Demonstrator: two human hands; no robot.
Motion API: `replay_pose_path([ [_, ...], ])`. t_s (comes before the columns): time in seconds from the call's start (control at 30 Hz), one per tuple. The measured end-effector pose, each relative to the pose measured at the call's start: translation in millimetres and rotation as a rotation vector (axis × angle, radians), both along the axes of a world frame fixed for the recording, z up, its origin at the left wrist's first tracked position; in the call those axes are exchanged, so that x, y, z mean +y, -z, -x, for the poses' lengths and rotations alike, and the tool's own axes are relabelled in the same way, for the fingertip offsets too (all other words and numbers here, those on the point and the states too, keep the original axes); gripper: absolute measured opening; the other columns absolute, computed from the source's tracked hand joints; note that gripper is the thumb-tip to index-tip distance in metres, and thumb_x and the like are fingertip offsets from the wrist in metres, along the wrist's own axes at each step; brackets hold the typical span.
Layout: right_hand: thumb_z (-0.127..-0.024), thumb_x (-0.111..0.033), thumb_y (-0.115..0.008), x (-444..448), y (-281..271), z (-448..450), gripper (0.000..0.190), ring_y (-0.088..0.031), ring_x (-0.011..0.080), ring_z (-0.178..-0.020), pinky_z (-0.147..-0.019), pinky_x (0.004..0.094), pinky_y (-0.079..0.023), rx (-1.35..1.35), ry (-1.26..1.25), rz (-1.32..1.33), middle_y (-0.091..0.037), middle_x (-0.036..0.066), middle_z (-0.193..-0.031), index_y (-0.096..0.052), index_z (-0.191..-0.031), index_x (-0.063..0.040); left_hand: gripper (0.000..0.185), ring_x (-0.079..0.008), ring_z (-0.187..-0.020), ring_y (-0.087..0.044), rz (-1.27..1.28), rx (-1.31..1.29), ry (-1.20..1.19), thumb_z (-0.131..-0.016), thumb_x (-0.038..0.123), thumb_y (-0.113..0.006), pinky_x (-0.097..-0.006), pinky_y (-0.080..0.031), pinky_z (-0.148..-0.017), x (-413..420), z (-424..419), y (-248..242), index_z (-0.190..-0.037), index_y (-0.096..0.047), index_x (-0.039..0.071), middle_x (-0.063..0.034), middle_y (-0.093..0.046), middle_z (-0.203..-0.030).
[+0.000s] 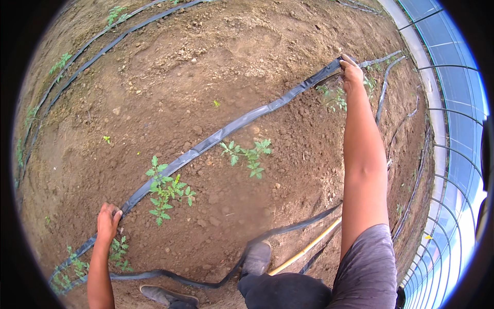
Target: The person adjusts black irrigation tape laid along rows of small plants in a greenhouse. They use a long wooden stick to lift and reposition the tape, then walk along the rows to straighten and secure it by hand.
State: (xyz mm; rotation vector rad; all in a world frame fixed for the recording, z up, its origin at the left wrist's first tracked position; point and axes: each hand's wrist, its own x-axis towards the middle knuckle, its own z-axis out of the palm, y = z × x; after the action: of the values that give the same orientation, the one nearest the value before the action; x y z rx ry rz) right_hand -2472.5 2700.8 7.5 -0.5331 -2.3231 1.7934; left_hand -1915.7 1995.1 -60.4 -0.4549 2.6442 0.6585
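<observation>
A flat black drip tape [239, 123] runs diagonally over the brown soil between my two hands. At its lower left, my left hand [108, 222] grips the tape between thumb and fingers. My right hand [350, 71] pinches the tape at the upper right, with the arm stretched far out. A leafy tomato seedling [164, 191] grows against the tape's near side and overlaps it. Another tomato seedling [249, 154] stands a little apart from the tape, on the side toward me. Below my right hand is a further seedling [334, 96], partly hidden by the arm.
A second black tape [185, 281] snakes past my shoes [257, 257]. Beside my leg lies a yellow pole [305, 247]. Two more tapes [96, 58] with seedlings curve along the upper left. On the right, a pale border strip [430, 90] meets the greenhouse's ribbed film wall [459, 92].
</observation>
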Motion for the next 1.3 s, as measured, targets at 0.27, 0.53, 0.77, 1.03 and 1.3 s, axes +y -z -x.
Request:
replay_pose_path([
  [0.27,-0.094,-0.016,-0.066,-11,47,-18,0.032,-0.066,0.0194,-0.096,-0.073,0.0303,-0.054,0.004,-0.169,-0.309,-0.071,0.005,-0.106,-0.071,-0.124,-0.007,0.016,-0.0404,-0.091,-0.059,-0.044,-0.051,0.019,-0.085,0.009,-0.071,-0.0446,-0.047,-0.08,1,8,-14,-0.095,-0.063,0.0,-0.0187,-0.056,-0.092],
  [0.53,-0.1,-0.024,-0.062,-17,34,-68,0.051,-0.058,0.0274,-0.127,-0.095,0.0396,-0.056,-0.25,-0.368,-0.192,-0.06,0.011,-0.134,-0.05,-0.145,-0.002,0.021,-0.0434,-0.091,-0.06,0.034,0.109,0.137,-0.087,0.012,-0.071,-0.0487,-0.049,-0.077,59,15,-51,-0.099,-0.061,-0.001,-0.0201,-0.058,-0.096],
  [0.77,-0.103,-0.033,-0.059,1,26,-187,0.039,-0.071,0.0174,-0.097,-0.072,0.0265,-0.057,-0.228,-0.342,-0.027,-0.07,0.01,-0.117,-0.062,-0.128,-0.003,0.035,-0.0335,-0.094,-0.062,-0.339,-0.122,0.614,-0.081,0.028,-0.078,-0.0432,-0.051,-0.082,126,-59,-59,-0.105,-0.066,0.005,-0.0123,-0.061,-0.099],
  [1.03,-0.093,-0.029,-0.067,143,109,-427,0.042,-0.068,0.0237,-0.08,-0.055,0.0371,-0.055,-0.579,0.572,-0.388,-0.067,0.013,-0.103,-0.059,-0.12,0.002,0.047,-0.0256,-0.106,-0.053,-0.304,-0.176,0.905,-0.079,0.033,-0.078,-0.0407,-0.042,-0.091,136,-121,-29,-0.118,-0.064,0.01,-0.0066,-0.055,-0.108],
  [1.3,-0.093,-0.036,-0.065,187,168,-523,0.043,-0.068,0.0252,-0.094,-0.069,0.0307,-0.055,-0.759,0.631,0.009,-0.068,0.01,-0.112,-0.064,-0.118,-0.001,0.035,-0.0206,-0.102,-0.051,-0.352,-0.058,1.014,-0.081,0.03,-0.071,-0.0347,-0.039,-0.085,123,-164,-25,-0.107,-0.061,0.01,-0.0044,-0.051,-0.102],
])
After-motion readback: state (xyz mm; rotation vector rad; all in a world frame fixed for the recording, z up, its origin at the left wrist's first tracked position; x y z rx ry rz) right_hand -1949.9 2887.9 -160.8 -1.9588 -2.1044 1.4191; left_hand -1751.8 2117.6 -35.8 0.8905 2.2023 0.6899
